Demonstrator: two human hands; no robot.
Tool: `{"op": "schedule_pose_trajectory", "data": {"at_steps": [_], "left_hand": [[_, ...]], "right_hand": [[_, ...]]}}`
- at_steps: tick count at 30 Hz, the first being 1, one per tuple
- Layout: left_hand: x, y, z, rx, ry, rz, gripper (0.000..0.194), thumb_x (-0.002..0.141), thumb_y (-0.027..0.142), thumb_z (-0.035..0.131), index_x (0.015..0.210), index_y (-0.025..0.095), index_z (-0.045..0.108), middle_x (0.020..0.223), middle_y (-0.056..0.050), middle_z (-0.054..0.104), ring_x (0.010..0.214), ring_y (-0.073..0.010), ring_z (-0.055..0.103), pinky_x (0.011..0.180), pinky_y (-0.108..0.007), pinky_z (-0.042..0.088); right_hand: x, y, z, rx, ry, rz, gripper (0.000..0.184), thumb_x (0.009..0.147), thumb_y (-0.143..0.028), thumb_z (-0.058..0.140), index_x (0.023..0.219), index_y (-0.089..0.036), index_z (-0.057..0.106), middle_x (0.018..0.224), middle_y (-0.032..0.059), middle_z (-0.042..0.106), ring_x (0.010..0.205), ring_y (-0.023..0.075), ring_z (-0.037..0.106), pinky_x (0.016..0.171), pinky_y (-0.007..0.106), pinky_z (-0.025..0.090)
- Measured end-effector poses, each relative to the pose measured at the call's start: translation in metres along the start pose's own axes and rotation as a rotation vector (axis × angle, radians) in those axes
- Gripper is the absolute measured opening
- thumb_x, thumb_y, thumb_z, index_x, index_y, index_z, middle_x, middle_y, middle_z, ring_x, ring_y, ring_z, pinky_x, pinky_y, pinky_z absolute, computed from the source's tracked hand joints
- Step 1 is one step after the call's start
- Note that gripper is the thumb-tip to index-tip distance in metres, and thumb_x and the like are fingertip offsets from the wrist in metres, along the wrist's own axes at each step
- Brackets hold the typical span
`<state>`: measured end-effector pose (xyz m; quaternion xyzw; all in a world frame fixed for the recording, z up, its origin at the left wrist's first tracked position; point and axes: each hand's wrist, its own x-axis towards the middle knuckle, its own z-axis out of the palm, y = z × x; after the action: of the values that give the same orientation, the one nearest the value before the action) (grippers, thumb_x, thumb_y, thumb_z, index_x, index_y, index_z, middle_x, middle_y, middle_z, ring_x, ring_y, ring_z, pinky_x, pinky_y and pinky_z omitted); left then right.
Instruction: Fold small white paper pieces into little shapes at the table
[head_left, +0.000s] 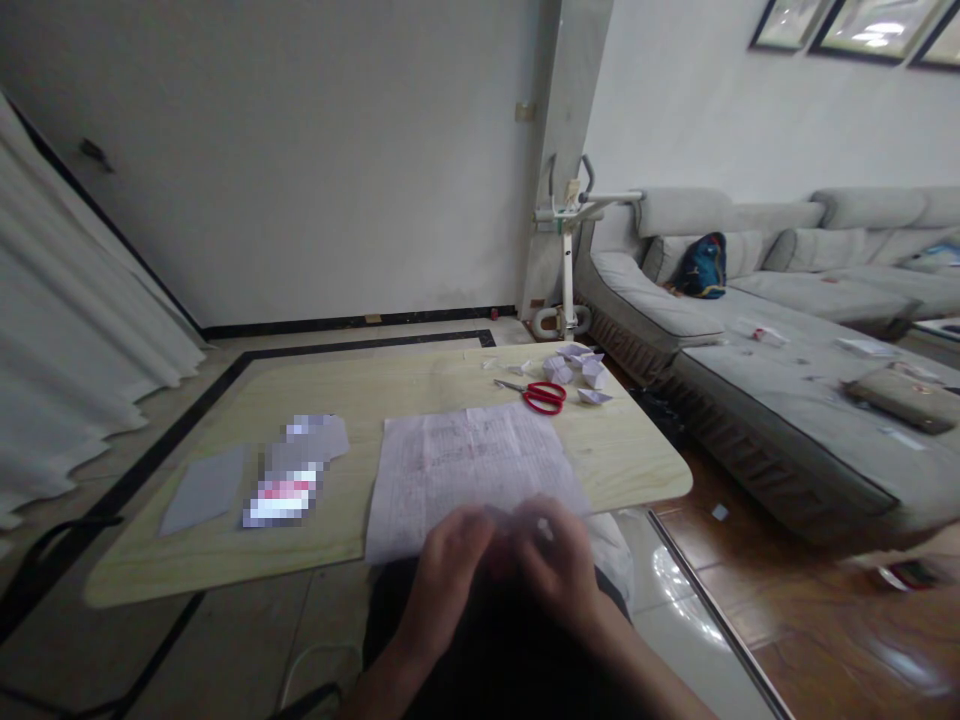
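Left hand (459,550) and right hand (561,562) blurred

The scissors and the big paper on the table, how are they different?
The scissors have bright red handles, but the big paper is pale with faint marks on it. The scissors are small, while the big paper is much larger. The scissors lie toward the table's far side; the big paper stretches to its near edge. Both lie on the table.

Dim, greyish light; hands (559,558) blurred at the near edge of the table (637,450), pixelation toward its left, glare on the floor (802,620).
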<state>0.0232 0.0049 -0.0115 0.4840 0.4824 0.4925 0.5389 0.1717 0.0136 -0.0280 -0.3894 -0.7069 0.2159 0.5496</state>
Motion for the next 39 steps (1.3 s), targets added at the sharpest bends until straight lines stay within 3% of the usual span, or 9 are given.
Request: {"op": "schedule_pose_trajectory", "data": {"at_steps": [4, 9, 15, 21, 25, 28, 34, 39], "left_hand": [[-0.003, 0.003, 0.003, -0.032, 0.072, -0.009, 0.036, 0.074, 0.049, 0.072, 0.08, 0.015, 0.066, 0.068, 0.0, 0.062, 0.064, -0.014, 0.055, 0.058, -0.022, 0.047], [-0.002, -0.005, 0.006, -0.175, 0.057, -0.088, 0.027, 0.078, 0.042, 0.072, 0.085, 0.017, 0.065, 0.072, 0.002, 0.059, 0.065, -0.0118, 0.053, 0.061, -0.021, 0.045], [0.004, -0.013, 0.01, -0.393, -0.061, -0.114, 0.024, 0.083, 0.039, 0.068, 0.083, 0.015, 0.067, 0.077, -0.001, 0.064, 0.074, -0.0158, 0.06, 0.072, -0.027, 0.049], [-0.001, 0.002, -0.002, -0.096, 0.166, 0.008, 0.021, 0.079, 0.035, 0.071, 0.087, 0.017, 0.066, 0.079, -0.001, 0.068, 0.076, -0.0171, 0.064, 0.07, -0.025, 0.051], [-0.006, 0.009, -0.007, 0.034, 0.13, 0.08, 0.018, 0.077, 0.03, 0.071, 0.088, 0.018, 0.067, 0.083, -0.003, 0.072, 0.08, -0.0191, 0.068, 0.071, -0.026, 0.054], [-0.006, 0.01, -0.007, 0.094, 0.153, 0.113, 0.015, 0.078, 0.028, 0.069, 0.089, 0.019, 0.068, 0.085, -0.003, 0.074, 0.079, -0.0194, 0.07, 0.068, -0.025, 0.055], [-0.009, 0.01, -0.007, 0.141, -0.013, 0.17, 0.011, 0.083, 0.028, 0.066, 0.089, 0.021, 0.071, 0.081, -0.002, 0.075, 0.075, -0.0177, 0.07, 0.067, -0.023, 0.055], [-0.012, 0.012, -0.008, 0.142, -0.037, 0.155, 0.009, 0.082, 0.027, 0.068, 0.086, 0.022, 0.074, 0.082, -0.002, 0.077, 0.077, -0.0188, 0.071, 0.071, -0.024, 0.056]], "right_hand": [[0.002, 0.002, -0.001, -0.212, -0.032, -0.282, 0.011, 0.085, -0.011, 0.05, 0.087, -0.021, 0.055, 0.064, 0.0012, 0.058, 0.055, 0.0155, 0.05, 0.052, 0.026, 0.038], [0.003, 0.001, 0.0, -0.265, -0.008, -0.357, 0.012, 0.088, -0.011, 0.051, 0.091, -0.021, 0.055, 0.062, 0.0013, 0.057, 0.052, 0.0155, 0.05, 0.05, 0.026, 0.038], [-0.003, 0.007, 0.001, -0.264, 0.021, -0.278, 0.013, 0.086, -0.012, 0.058, 0.094, -0.022, 0.056, 0.065, 0.0011, 0.059, 0.055, 0.0162, 0.053, 0.052, 0.027, 0.041], [0.0, -0.002, -0.007, -0.118, -0.179, -0.107, 0.034, 0.079, -0.02, 0.061, 0.113, -0.022, 0.054, 0.089, 0.0063, 0.064, 0.076, 0.0215, 0.06, 0.066, 0.033, 0.049], [0.001, -0.01, -0.016, 0.07, -0.123, 0.01, 0.023, 0.084, -0.029, 0.056, 0.106, -0.022, 0.054, 0.088, 0.0053, 0.058, 0.075, 0.0211, 0.056, 0.066, 0.034, 0.048], [0.001, -0.014, -0.02, 0.184, -0.167, 0.109, 0.02, 0.087, -0.034, 0.054, 0.103, -0.022, 0.056, 0.089, 0.0054, 0.058, 0.078, 0.0211, 0.056, 0.069, 0.034, 0.049], [0.009, -0.024, -0.02, 0.203, -0.203, 0.147, 0.011, 0.09, -0.028, 0.055, 0.096, -0.021, 0.062, 0.083, 0.0034, 0.06, 0.074, 0.018, 0.057, 0.067, 0.03, 0.047], [0.012, -0.023, -0.019, 0.234, -0.223, 0.186, 0.009, 0.087, -0.026, 0.059, 0.093, -0.02, 0.064, 0.08, 0.0027, 0.06, 0.071, 0.0168, 0.057, 0.064, 0.029, 0.047]]}}
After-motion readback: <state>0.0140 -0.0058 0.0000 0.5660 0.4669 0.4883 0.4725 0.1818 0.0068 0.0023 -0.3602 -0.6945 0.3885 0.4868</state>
